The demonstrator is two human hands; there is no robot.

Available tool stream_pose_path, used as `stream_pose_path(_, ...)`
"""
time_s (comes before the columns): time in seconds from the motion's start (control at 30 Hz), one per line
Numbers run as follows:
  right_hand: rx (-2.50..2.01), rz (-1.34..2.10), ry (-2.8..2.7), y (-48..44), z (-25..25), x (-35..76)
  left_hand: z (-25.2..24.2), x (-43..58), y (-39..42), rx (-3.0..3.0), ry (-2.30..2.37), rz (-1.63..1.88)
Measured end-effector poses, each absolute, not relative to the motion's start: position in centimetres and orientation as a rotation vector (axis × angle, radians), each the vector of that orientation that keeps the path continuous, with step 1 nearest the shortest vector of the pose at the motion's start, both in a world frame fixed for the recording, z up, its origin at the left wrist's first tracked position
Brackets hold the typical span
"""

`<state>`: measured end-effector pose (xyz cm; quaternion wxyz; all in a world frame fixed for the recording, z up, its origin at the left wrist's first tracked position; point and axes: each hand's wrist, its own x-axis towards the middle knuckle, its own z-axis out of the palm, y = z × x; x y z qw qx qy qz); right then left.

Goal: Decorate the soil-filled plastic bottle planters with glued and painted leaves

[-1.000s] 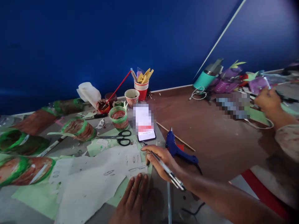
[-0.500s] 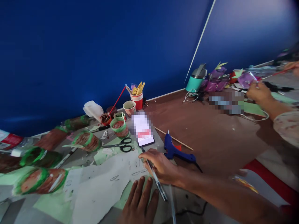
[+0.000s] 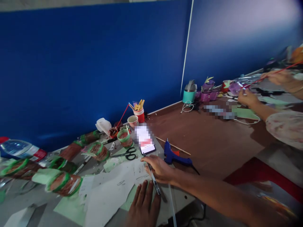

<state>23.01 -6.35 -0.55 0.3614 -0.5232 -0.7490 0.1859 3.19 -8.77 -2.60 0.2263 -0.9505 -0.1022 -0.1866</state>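
My right hand is closed around a clear-barrelled pen, which slants across the fingers just below a lit phone. My left hand lies flat, fingers stretched out, at the lower edge of a torn white paper with small leaf-like outlines drawn on it. A blue glue gun rests right of my right hand. Black-handled scissors lie beyond the paper. To the left are several brown jars with green rims, one on its side.
A red cup of yellow tools stands by the blue wall, near a white cup. A thin stick lies behind the glue gun. At right, a co-worker's hands hold a purple piece and a red brush.
The view has shifted, so more of the left side of the table and the co-worker's second hand show. My hands keep nearly the same pose, with the pen still in my right hand.
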Motion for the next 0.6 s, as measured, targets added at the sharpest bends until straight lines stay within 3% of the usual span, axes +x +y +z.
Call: stream_pose_path(0.6,-1.466,0.445,-1.997,-5.6,0.0,22.5,-3.4,-0.5,-13.1,-2.803,-0.505,-0.485)
